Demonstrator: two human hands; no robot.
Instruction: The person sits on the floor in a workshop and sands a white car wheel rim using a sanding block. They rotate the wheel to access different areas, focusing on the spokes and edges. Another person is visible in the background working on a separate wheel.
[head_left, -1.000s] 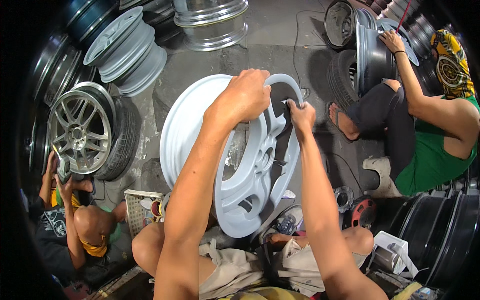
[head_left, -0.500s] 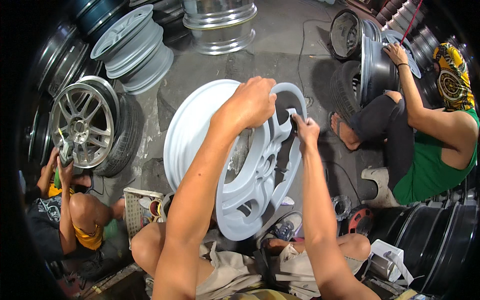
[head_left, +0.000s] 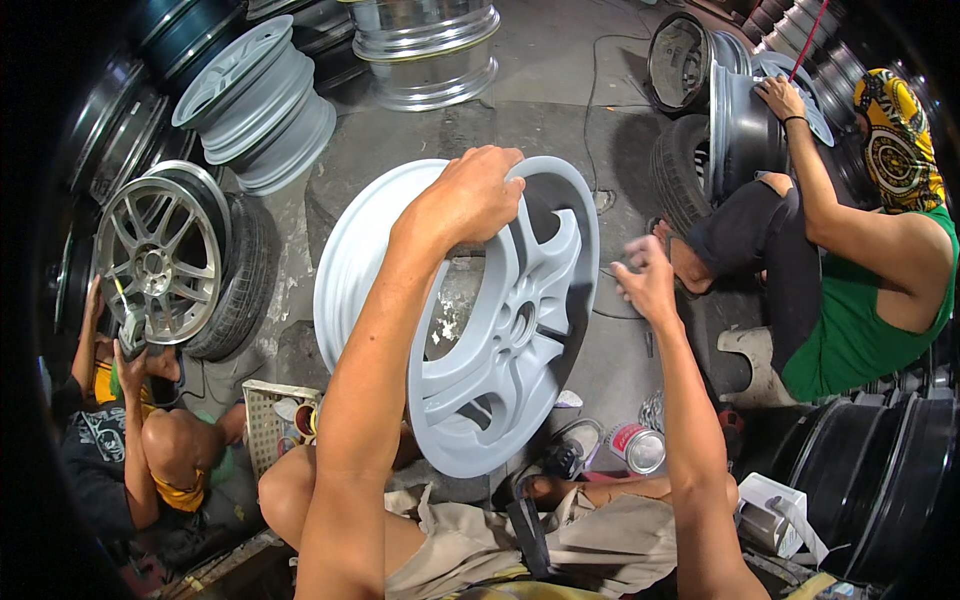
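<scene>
A pale grey primed wheel rim (head_left: 500, 330) stands on edge in front of me, its spoked face turned to the right. My left hand (head_left: 470, 195) grips the top of its rim. My right hand (head_left: 645, 280) hovers just right of the wheel, off its surface, blurred, with fingers loosely curled; whether it holds something small I cannot tell. My knees and beige shorts (head_left: 470, 550) are below the wheel.
On the right a person in a green top (head_left: 860, 320) works on a dark rim (head_left: 745, 130). At lower left another person (head_left: 130, 420) handles a silver wheel in a tyre (head_left: 170, 260). Stacked rims (head_left: 260, 100) stand behind. A small can (head_left: 637, 447) and a white basket (head_left: 275, 420) lie near my legs.
My right hand has come off the wheel's edge and moved right and down. The wheel has turned a little, showing more of its spoked face. My left hand keeps its grip on top.
</scene>
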